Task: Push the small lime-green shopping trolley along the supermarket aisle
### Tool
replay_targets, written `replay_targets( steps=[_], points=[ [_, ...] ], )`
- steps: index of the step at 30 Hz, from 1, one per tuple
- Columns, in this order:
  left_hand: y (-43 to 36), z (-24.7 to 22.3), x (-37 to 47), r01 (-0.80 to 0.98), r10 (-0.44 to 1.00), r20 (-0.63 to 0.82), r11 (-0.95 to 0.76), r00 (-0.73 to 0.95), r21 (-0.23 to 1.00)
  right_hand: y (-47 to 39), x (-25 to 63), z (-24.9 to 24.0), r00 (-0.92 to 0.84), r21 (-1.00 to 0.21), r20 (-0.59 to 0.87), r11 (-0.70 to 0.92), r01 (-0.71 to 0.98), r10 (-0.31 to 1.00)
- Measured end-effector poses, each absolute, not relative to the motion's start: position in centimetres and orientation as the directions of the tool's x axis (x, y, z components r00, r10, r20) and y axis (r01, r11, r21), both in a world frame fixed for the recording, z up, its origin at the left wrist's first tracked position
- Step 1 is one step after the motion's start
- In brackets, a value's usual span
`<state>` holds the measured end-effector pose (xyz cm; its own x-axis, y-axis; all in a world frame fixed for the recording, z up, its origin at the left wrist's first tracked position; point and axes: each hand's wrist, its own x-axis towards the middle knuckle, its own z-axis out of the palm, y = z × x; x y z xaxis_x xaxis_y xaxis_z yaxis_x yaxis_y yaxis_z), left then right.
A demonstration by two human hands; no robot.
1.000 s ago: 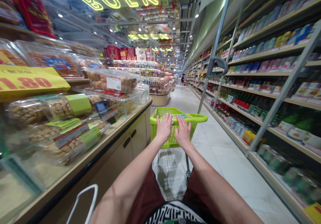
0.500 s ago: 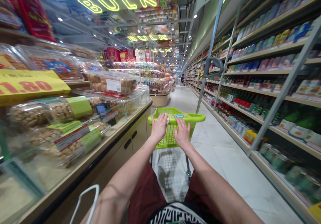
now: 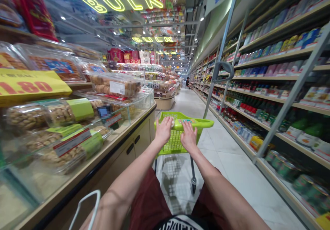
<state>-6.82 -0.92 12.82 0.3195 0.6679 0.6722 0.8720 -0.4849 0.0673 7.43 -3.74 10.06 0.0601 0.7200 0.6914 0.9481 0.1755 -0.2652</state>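
A lime-green shopping cart (image 3: 174, 142) stands just in front of me, with a mesh plastic basket and dark legs on casters. My left hand (image 3: 164, 131) is closed over the left part of its green handle (image 3: 203, 123). Beside its thumb shows a small white thing (image 3: 172, 121) that I cannot make out. My right hand (image 3: 189, 135) rests on the middle of the handle, fingers stretched out and spread. Its fingertips partly cover a colourful label (image 3: 187, 121). The basket's inside is mostly hidden behind the handle and hands.
On the left runs a counter (image 3: 139, 120) with packed nuts (image 3: 69, 113), cookie boxes (image 3: 116, 85) and a yellow price sign (image 3: 33, 85). Tall stocked shelves (image 3: 278, 75) line the right, with a slanted metal ladder (image 3: 221, 54). A person (image 3: 187, 81) is far down the aisle (image 3: 183, 97).
The cart and both hands have shifted slightly right in view. My right fingers now cover more of the handle's label. The surroundings look nearly the same.
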Motion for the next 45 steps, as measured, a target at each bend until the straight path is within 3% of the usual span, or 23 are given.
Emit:
replay_targets(
  steps=[7,13,17,25,29,32,45],
  points=[
    [-1.4,11.6,-6.7,0.854,0.627,0.69,-0.52,0.361,0.025,-3.7,8.1,9.6,0.045,-0.28,0.696,0.213,0.936,0.716],
    [-0.4,12.0,-9.8,0.885,0.715,0.667,-0.428,0.208,0.183,-4.2,6.6,9.5,0.059,-0.344,0.653,0.226,0.911,0.755],
    [0.0,12.4,-6.4,0.807,0.668,0.635,-0.579,0.388,0.116,-4.1,5.9,9.3,0.081,-0.373,0.642,0.218,0.902,0.763],
    [0.4,11.6,-9.5,0.8,0.598,0.672,-0.599,0.437,0.013,-4.7,7.1,9.1,0.05,-0.366,0.629,0.239,0.899,0.776],
    [1.8,11.6,-12.4,0.841,0.667,0.69,-0.517,0.282,0.157,-4.7,7.1,9.1,0.055,-0.391,0.612,0.242,0.888,0.789],
    [2.7,11.7,-12.2,0.828,0.718,0.646,-0.511,0.261,0.233,-4.7,7.0,9.2,0.073,-0.403,0.621,0.238,0.884,0.781],
    [0.3,11.7,-10.1,0.876,0.656,0.675,-0.481,0.338,0.029,-4.9,7.1,9.0,0.082,-0.391,0.636,0.229,0.892,0.767]
  ],
)
